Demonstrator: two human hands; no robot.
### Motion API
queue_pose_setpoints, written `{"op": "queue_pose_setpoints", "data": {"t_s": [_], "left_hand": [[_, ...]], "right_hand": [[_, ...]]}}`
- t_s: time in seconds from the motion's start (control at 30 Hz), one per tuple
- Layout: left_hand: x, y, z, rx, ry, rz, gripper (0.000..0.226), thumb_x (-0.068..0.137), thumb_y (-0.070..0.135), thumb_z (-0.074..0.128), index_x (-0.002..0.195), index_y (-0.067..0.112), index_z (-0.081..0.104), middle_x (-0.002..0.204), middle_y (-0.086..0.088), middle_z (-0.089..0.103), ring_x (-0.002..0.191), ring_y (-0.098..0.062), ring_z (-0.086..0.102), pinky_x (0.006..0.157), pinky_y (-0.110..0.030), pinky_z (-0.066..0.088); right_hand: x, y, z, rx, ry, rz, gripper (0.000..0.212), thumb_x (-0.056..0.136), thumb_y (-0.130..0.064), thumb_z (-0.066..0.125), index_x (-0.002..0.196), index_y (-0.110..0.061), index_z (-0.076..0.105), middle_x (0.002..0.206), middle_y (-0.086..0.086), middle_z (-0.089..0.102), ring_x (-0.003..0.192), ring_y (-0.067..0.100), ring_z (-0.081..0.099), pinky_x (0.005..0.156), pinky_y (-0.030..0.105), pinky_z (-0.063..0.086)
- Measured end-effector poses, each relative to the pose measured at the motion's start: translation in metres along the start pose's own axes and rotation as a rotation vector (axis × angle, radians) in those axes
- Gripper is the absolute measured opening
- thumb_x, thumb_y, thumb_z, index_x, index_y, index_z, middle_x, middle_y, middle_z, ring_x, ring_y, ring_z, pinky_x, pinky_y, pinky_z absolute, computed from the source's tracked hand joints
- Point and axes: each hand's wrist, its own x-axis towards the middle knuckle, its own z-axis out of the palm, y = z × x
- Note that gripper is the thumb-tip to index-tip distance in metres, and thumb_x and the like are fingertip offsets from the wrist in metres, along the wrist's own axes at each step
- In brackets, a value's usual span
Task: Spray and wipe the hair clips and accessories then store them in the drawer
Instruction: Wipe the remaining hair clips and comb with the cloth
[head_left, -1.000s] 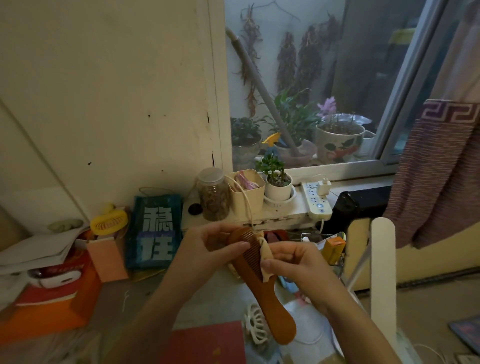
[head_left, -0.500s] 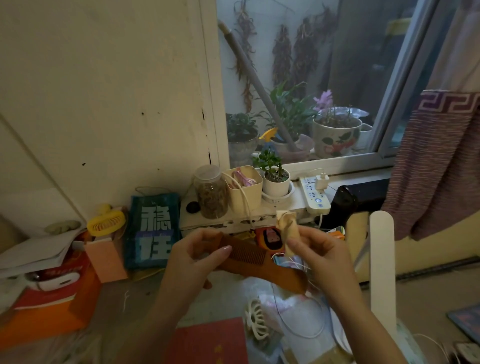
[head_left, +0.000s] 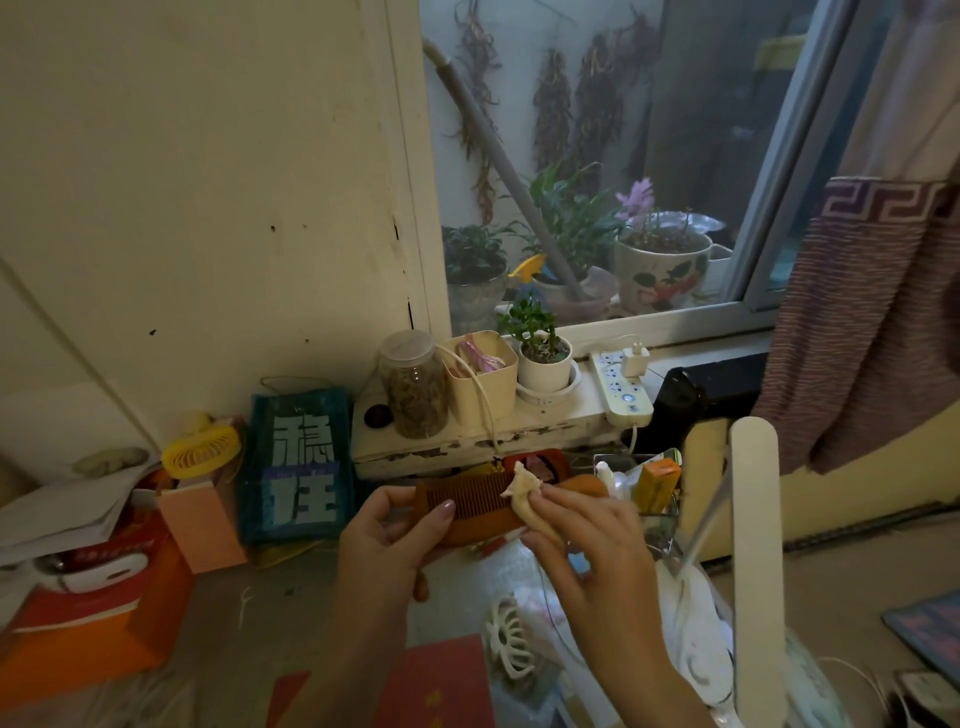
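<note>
Cluttered sill (head_left: 519, 434) and window fill the head view, with a jar (head_left: 415, 384), a small potted plant (head_left: 543, 348) and a power strip (head_left: 623, 387) along the ledge.

Half a second ago the right hand held its cloth up and clear of the comb; now the cloth (head_left: 522, 496) is back against the teeth, and the comb (head_left: 467, 506) lies level across the view instead of hanging handle-down as it did a second back. That reads as a fresh wiping pass along the teeth, so the wipe step is not finished and storing is yet to come.

The left hand (head_left: 395, 540) pinches the comb at its toothed end, thumb on the front. The right hand (head_left: 587, 540) pinches the bunched cloth between thumb and fingertips. The comb is reddish-brown wood with fine close teeth, its handle largely hidden behind the right hand.

A white claw clip (head_left: 511, 642) lies below on the cluttered surface, untouched.
</note>
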Motion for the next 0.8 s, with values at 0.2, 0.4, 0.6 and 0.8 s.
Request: {"op": "queue_pose_setpoints", "data": {"t_s": [0.2,0.4,0.6,0.8], "left_hand": [[-0.002,0.0,-0.001,-0.08,-0.008,-0.038,0.009,0.081,0.005,0.066,0.084,0.008,0.058,0.062,0.0,0.07,0.039,-0.005,0.051,0.03,-0.016,0.026],[-0.005,0.003,0.0,-0.103,-0.043,-0.042,0.009,0.081,0.004,0.064,0.086,0.004,0.057,0.059,0.001,0.068,0.038,-0.005,0.054,0.028,-0.014,0.025],[-0.004,0.005,-0.003,-0.099,-0.066,-0.044,0.007,0.081,0.004,0.063,0.082,0.006,0.056,0.057,0.003,0.066,0.034,-0.004,0.046,0.029,-0.015,0.024],[-0.002,0.001,-0.004,-0.081,-0.065,-0.042,0.009,0.081,0.004,0.064,0.082,0.006,0.055,0.055,0.004,0.065,0.033,-0.005,0.043,0.029,-0.015,0.025]], "right_hand": [[0.001,0.008,-0.003,0.064,0.021,-0.036,0.029,0.086,-0.036,0.054,0.109,-0.024,0.068,0.109,-0.02,0.062,0.106,-0.008,0.045,0.091,0.005,0.033],[0.0,0.017,-0.007,0.004,0.039,-0.074,0.038,0.09,-0.046,0.049,0.112,-0.02,0.067,0.114,-0.016,0.062,0.101,0.002,0.045,0.09,0.012,0.037],[0.001,0.03,-0.016,-0.071,0.079,-0.071,0.034,0.087,-0.036,0.054,0.112,-0.018,0.067,0.114,-0.011,0.064,0.1,0.009,0.045,0.091,0.01,0.035],[0.006,0.038,-0.023,-0.061,0.127,0.068,0.032,0.082,-0.037,0.054,0.1,-0.017,0.072,0.101,-0.013,0.067,0.093,0.012,0.048,0.083,0.005,0.035]]}}
